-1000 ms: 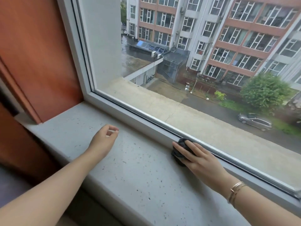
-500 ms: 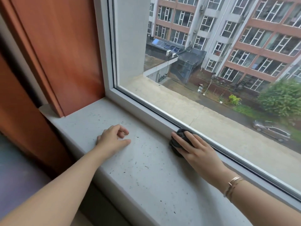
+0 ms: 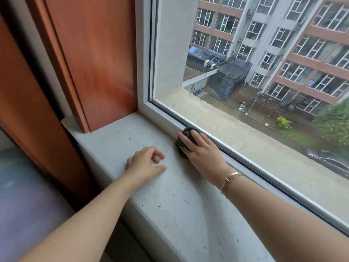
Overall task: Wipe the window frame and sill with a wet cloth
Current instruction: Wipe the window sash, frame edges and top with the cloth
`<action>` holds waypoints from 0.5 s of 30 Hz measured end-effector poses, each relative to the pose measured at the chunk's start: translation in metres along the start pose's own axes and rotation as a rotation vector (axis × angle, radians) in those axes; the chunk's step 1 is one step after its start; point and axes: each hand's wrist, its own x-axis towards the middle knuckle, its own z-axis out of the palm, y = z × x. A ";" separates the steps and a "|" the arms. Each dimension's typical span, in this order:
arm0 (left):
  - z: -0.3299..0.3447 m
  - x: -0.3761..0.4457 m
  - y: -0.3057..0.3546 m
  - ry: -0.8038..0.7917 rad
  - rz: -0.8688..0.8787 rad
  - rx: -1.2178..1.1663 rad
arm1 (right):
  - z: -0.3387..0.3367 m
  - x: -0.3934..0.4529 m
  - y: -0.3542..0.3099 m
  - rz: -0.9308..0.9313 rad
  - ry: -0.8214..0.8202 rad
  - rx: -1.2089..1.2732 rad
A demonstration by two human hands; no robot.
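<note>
Head view, left to right: reddish-brown wooden side panel (image 3: 98,59) stands at the sill's left end. Pale grey speckled stone sill (image 3: 170,205) carries scattered dark specks. Left hand (image 3: 145,163) rests on the sill, fingers loosely curled, grip holding nothing. Just beside it, right hand (image 3: 202,150) presses a dark bunched cloth (image 3: 186,134) against the lower rail of the white window frame (image 3: 143,87), fingers laid over the cloth. Thin gold bangle (image 3: 229,181) on right wrist. Beyond the glass, brick-and-grey apartment blocks (image 3: 283,44).
</note>
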 end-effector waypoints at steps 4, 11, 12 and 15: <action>-0.003 -0.002 0.001 -0.012 0.001 -0.022 | -0.008 -0.060 0.010 0.021 0.039 0.018; -0.003 0.003 -0.001 -0.057 -0.010 -0.020 | -0.014 -0.065 0.016 -0.012 -0.015 0.008; -0.004 0.007 -0.003 -0.070 -0.027 -0.027 | -0.009 -0.044 0.011 -0.011 -0.001 0.001; -0.008 0.021 -0.002 -0.162 -0.120 -0.185 | 0.006 0.014 -0.005 0.016 0.045 0.000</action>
